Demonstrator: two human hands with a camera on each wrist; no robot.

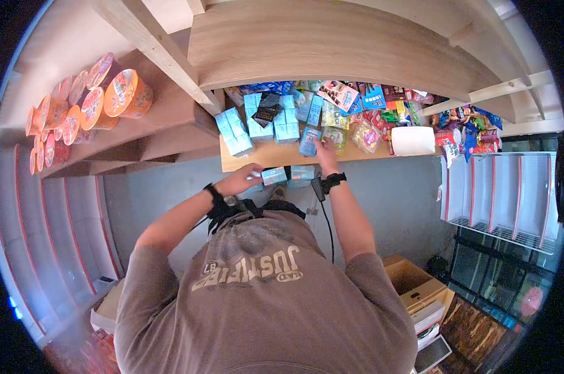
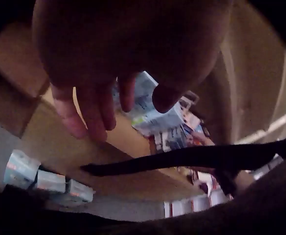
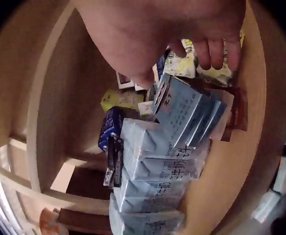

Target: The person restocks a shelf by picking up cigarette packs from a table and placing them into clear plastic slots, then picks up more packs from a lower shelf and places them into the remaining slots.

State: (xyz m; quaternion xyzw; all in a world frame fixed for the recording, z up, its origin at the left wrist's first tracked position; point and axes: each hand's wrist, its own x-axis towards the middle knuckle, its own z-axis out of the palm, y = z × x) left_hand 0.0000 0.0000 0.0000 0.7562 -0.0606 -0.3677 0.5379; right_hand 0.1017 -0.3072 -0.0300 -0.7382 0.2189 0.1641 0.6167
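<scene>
The right hand's fingers (image 3: 216, 54) hang parted, thumb well away, around the top of a tilted pale-blue carton (image 3: 179, 107) on the wooden shelf (image 1: 232, 163); whether they touch it I cannot tell; more blue cartons (image 1: 235, 132) stand leftward; the left hand's fingers (image 2: 91, 112) spread loosely, empty, near lower cartons (image 1: 274, 176) beyond the shelf's front edge.

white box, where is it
In the head view, the white box sits near the shelf's front edge, right of the right hand, beside red packages.
</scene>
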